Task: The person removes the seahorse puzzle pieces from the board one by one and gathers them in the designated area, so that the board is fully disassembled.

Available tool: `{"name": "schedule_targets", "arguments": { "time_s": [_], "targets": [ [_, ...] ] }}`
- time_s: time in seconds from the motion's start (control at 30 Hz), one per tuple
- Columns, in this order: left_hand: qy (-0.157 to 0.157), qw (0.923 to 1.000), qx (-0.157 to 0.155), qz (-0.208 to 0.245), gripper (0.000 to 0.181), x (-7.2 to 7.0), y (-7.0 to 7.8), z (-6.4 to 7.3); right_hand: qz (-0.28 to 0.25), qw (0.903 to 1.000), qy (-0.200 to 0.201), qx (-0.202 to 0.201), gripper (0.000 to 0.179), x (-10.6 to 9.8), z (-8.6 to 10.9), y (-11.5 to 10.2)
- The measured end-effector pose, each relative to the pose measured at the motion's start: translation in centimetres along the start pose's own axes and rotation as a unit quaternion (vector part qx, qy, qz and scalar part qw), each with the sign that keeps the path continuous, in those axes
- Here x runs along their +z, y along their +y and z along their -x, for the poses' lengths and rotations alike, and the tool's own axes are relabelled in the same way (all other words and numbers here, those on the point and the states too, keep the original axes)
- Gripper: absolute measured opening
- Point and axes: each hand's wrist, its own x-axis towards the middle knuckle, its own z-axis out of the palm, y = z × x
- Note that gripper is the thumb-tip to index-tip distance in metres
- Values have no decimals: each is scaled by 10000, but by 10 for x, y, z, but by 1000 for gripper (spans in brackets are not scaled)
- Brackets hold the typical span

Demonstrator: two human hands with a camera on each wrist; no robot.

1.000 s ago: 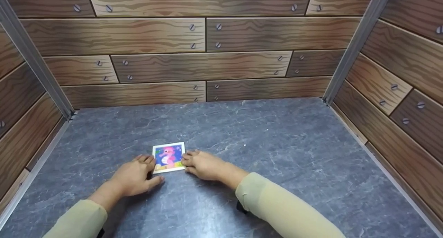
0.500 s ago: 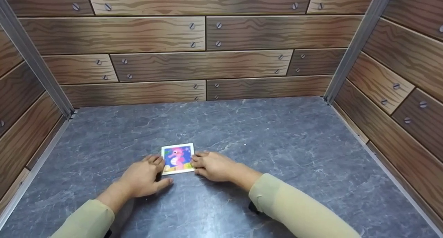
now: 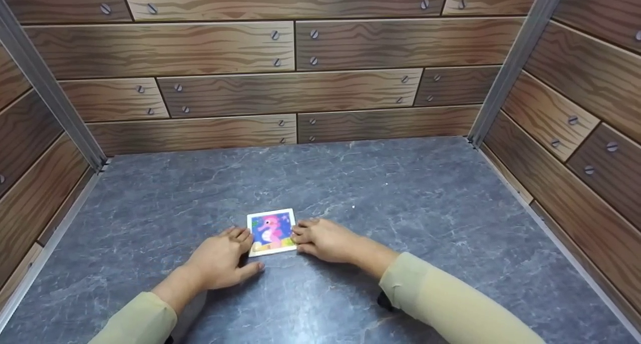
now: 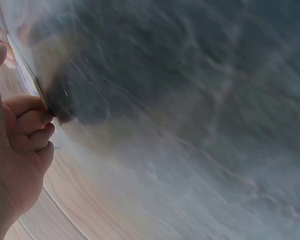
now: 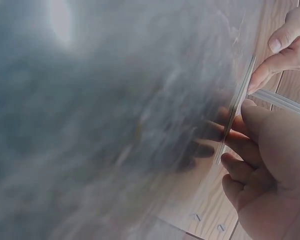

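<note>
A thin square picture board [image 3: 272, 232] with a white border lies flat on the dark grey marbled table [image 3: 320, 179]; its picture is a pink seahorse on blue. My left hand [image 3: 219, 259] touches its left edge with the fingertips, the thumb stretched out apart from it on the table. On the opposite side, the fingers of my right hand [image 3: 328, 240] rest against the right edge and slightly over the border. From the right wrist view, the board [image 5: 238, 97] shows only as a thin edge. The left wrist view also catches the board's edge [image 4: 32, 80] beside the left fingertips.
Wood-plank patterned panels [image 3: 225, 96] enclose the table at the back and both sides. Grey metal posts [image 3: 506, 73] stand in the two back corners. A tiny white speck [image 3: 353, 207] lies right of the board.
The picture board has slid to the right along the table, and slightly nearer. Both hands have moved with it, keeping to its two side edges.
</note>
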Motion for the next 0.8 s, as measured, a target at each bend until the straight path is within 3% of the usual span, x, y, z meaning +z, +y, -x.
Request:
{"name": "schedule_targets", "arguments": {
  "time_s": [0.33,0.8],
  "targets": [
    [-229,9997,64,19,80,2,11,-7,-268,9995,-87,114,42,-3,22,5],
    [-260,9993,276,-45,82,5,31,-11,-558,9976,-369,178,44,-7,50,11]
  ]
}}
